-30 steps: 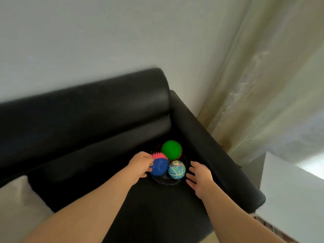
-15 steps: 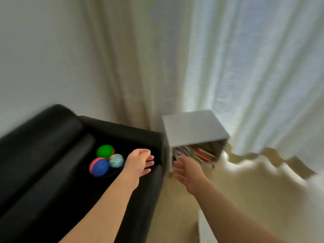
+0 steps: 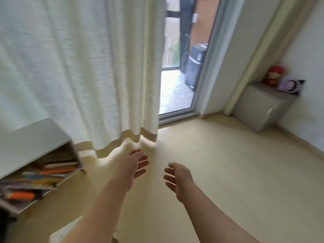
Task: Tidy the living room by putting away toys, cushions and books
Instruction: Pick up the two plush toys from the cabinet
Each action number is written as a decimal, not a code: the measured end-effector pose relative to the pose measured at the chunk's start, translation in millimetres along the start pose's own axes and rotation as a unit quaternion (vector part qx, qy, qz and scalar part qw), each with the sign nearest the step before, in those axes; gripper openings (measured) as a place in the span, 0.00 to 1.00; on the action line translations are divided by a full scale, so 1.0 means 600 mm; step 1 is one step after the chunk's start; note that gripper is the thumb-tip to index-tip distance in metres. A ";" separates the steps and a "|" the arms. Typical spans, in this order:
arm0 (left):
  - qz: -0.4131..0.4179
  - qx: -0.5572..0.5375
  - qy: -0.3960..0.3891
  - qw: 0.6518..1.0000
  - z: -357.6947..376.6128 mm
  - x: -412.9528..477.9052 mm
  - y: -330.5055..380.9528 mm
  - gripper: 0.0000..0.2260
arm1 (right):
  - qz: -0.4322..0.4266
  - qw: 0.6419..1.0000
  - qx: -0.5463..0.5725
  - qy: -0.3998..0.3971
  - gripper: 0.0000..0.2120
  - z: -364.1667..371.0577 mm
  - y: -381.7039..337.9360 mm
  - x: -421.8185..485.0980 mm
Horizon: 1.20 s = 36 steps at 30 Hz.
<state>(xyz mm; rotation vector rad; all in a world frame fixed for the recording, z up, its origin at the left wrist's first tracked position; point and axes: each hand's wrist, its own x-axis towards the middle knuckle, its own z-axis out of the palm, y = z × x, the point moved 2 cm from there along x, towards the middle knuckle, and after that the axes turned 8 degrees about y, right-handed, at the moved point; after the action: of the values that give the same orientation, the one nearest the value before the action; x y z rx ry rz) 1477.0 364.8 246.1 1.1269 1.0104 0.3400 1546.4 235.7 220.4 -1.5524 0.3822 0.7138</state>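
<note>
A pale curtain (image 3: 78, 67) fills the left and middle of the view, and its hem reaches the light wooden floor (image 3: 236, 172). To the right of the curtain is a glass door (image 3: 177, 85) at the floor's far edge. A grey cabinet (image 3: 259, 109) stands in the floor's far right corner, against the wall. At the floor's left edge is a low grey shelf (image 3: 29, 137), and its open compartment holds a jumbled stack of books (image 3: 43, 176), some with orange covers. Both bare forearms reach forward over the middle of the floor. The left hand (image 3: 135, 165) is open with its fingers spread and relaxed, and it holds nothing. The right hand (image 3: 178, 179), just beside it but apart, is also open with loosely bent fingers, and it is empty too. A red soft toy (image 3: 274, 75) sits at the back of the cabinet top, and a small purple and white cushion (image 3: 290, 85) is close beside it.
</note>
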 end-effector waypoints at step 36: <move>0.006 0.227 -0.228 0.947 1.475 0.664 0.251 0.04 | 0.025 0.944 0.220 0.245 0.04 -0.695 -0.873 1.056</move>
<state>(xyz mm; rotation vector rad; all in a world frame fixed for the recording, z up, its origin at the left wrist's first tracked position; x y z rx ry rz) 2442.5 183.7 238.4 1.5403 0.6799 -0.1582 2437.9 1.9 209.4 -1.2768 0.8911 0.2393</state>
